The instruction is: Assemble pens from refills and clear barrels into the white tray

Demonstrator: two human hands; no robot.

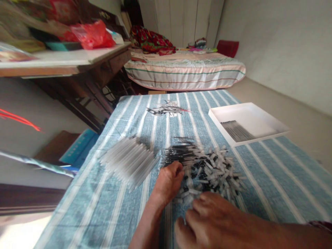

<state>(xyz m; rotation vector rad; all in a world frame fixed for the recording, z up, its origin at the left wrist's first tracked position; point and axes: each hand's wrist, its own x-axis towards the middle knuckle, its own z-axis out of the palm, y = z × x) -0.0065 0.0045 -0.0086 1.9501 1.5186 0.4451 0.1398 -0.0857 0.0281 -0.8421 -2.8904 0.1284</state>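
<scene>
My left hand point(169, 180) is closed, with its fingers curled at the near edge of a heap of thin black pen refills point(180, 154). Whatever it pinches is hidden. Closer to me, my right hand point(207, 218) is also closed, slightly blurred, its fingertips turned down and out of sight. Just beyond it lies a loose pile of short white and black pen caps point(219, 171). To the left of the refills, clear pen barrels point(129, 160) lie side by side in a flat stack.
A shallow white box lid point(261, 140) at the right holds a row of grey pens point(237, 130). Thin dark sticks point(167, 109) lie at the table's far end. The striped cloth point(95, 207) covers the table. A bed point(186, 69) and side desk point(85, 62) stand beyond.
</scene>
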